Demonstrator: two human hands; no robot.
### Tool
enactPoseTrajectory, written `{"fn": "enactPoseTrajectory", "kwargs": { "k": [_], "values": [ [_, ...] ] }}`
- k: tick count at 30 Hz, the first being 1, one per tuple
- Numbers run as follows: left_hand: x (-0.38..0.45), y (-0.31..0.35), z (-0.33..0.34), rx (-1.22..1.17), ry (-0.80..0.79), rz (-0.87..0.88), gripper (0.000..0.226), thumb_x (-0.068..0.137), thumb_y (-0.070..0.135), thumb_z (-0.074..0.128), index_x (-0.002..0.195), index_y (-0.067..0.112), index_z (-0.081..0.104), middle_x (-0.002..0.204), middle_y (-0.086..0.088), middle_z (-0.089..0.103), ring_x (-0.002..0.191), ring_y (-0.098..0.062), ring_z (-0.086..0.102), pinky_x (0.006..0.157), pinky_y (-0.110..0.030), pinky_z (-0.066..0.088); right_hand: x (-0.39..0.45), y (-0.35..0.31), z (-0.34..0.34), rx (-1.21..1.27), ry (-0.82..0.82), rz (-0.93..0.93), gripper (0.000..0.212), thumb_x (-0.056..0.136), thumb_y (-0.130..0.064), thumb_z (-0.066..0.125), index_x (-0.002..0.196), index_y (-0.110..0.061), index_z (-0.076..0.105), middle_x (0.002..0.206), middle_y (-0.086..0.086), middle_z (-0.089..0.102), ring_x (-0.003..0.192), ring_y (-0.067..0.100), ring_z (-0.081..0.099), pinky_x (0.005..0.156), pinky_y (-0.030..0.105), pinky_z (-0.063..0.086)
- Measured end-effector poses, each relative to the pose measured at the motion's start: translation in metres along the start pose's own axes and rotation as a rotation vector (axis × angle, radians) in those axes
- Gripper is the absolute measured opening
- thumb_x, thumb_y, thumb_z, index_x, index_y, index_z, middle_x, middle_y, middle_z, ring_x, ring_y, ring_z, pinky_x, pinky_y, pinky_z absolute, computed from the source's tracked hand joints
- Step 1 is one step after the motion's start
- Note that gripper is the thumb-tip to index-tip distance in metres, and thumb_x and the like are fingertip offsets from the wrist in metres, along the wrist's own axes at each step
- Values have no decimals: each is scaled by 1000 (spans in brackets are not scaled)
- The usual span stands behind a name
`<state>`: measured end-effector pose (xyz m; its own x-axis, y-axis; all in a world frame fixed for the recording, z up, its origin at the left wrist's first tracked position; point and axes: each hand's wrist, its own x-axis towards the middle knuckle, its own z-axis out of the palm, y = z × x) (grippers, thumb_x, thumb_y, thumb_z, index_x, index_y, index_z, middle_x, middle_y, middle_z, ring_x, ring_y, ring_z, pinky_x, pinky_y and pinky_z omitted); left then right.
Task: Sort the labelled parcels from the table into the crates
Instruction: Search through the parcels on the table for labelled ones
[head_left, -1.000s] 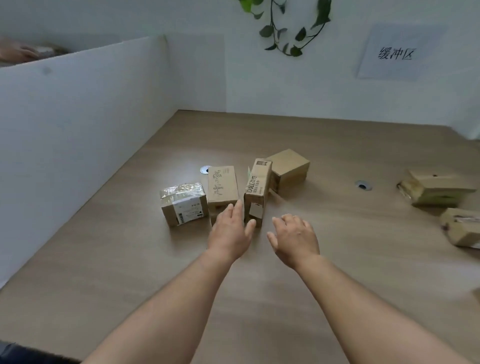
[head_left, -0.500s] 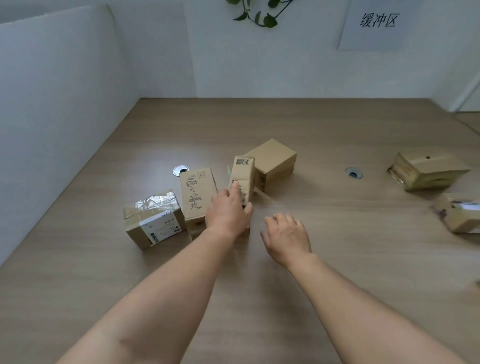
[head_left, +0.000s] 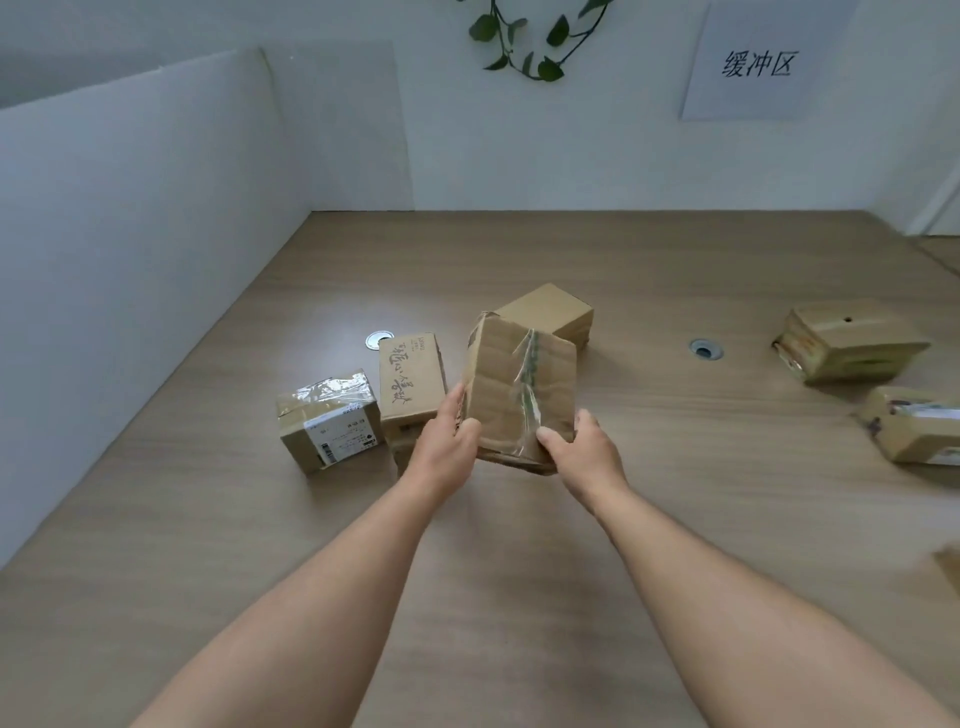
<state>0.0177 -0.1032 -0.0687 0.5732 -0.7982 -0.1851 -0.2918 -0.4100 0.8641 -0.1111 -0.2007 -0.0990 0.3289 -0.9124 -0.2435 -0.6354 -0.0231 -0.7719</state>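
Note:
Both hands hold one taped cardboard parcel (head_left: 519, 389), tilted up off the wooden table (head_left: 649, 260) so a broad taped face looks at me. My left hand (head_left: 447, 447) grips its left edge, my right hand (head_left: 587, 452) its lower right corner. A parcel with handwritten characters (head_left: 410, 374) lies just left of it, and a small parcel with a white label (head_left: 327, 421) sits further left. Behind the held parcel stands a plain brown parcel (head_left: 550, 312).
Two more parcels (head_left: 847, 340) (head_left: 914, 423) lie at the right edge of the table. Two round cable holes (head_left: 379, 340) (head_left: 705, 349) sit in the tabletop. A white partition (head_left: 130, 234) walls off the left side. No crate is in view.
The upright narrow parcel that my left hand touched is now lifted and turned, broad face toward me. My right hand came up from the table and took hold of it.

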Motion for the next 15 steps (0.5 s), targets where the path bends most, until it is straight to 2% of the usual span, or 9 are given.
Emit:
{"fn": "enactPoseTrajectory", "kwargs": {
  "k": [1, 3, 4, 6, 8, 10, 11, 13, 15],
  "values": [
    [-7, -3, -1, -26, -10, -16, 60, 93, 9, 37, 149, 32, 29, 115, -1, 62, 97, -15, 54, 93, -31, 40, -5, -1, -4, 6, -9, -4, 47, 88, -39, 62, 123, -12, 46, 121, 7, 61, 110, 29, 56, 89, 37, 45],
    [-20, -11, -2, -44, -9, -41, 62, 90, 7, 35, 144, 37, 35, 116, 10, 60, 105, -9, 54, 102, -28, 38, -15, -1, -12, 8, -31, -21, 63, 84, -37, 69, 133, -12, 39, 125, 8, 57, 115, 29, 54, 89, 36, 44],
    [-27, -13, -2, -38, -5, -56, 63, 87, 7, 36, 142, 38, 38, 118, 11, 61, 109, -10, 56, 106, -32, 39, -21, 0, -15, 13, -43, -28, 73, 81, -36, 73, 139, -13, 34, 128, 9, 55, 117, 29, 53, 90, 36, 44],
    [-42, -16, -2, -10, 26, -90, 61, 85, 6, 40, 139, 35, 42, 118, 7, 64, 107, -14, 59, 101, -36, 45, -32, 4, -19, 26, -73, -58, 82, 77, -32, 77, 143, -18, 31, 128, 8, 55, 114, 28, 55, 92, 39, 48],
    [-60, -14, 0, 5, 66, -116, 49, 87, 5, 45, 132, 24, 48, 112, 2, 63, 95, -16, 61, 80, -26, 54, -46, 8, -22, 11, -96, -96, 77, 74, -28, 77, 139, -25, 36, 121, 7, 58, 105, 26, 58, 88, 43, 53],
    [-78, -11, 0, -3, 116, -141, 35, 88, 10, 51, 123, 14, 50, 107, -3, 61, 86, -17, 59, 58, -16, 51, -60, 14, -25, 19, -130, -124, 70, 73, -26, 74, 135, -26, 40, 119, 5, 58, 102, 24, 58, 87, 42, 53],
    [-86, -11, 1, -18, 143, -151, 36, 88, 14, 53, 124, 12, 48, 110, -4, 61, 87, -18, 59, 58, -17, 52, -67, 17, -27, 34, -141, -128, 65, 74, -27, 74, 131, -24, 43, 120, 3, 58, 103, 23, 59, 88, 40, 52],
    [-102, -12, 4, -81, 143, -161, 52, 88, 19, 55, 136, 19, 38, 114, -4, 59, 95, -22, 60, 73, -32, 56, -80, 22, -33, 63, -147, -154, 53, 81, -32, 71, 125, -18, 46, 121, 1, 58, 104, 21, 58, 88, 35, 49],
    [-119, -13, 7, -188, 117, -167, 60, 91, 23, 57, 143, 32, 29, 108, -2, 57, 94, -21, 61, 70, -37, 56, -94, 25, -38, 87, -148, -184, 53, 86, -43, 66, 127, -17, 45, 120, 1, 60, 104, 20, 59, 88, 34, 48]
  ]
}}
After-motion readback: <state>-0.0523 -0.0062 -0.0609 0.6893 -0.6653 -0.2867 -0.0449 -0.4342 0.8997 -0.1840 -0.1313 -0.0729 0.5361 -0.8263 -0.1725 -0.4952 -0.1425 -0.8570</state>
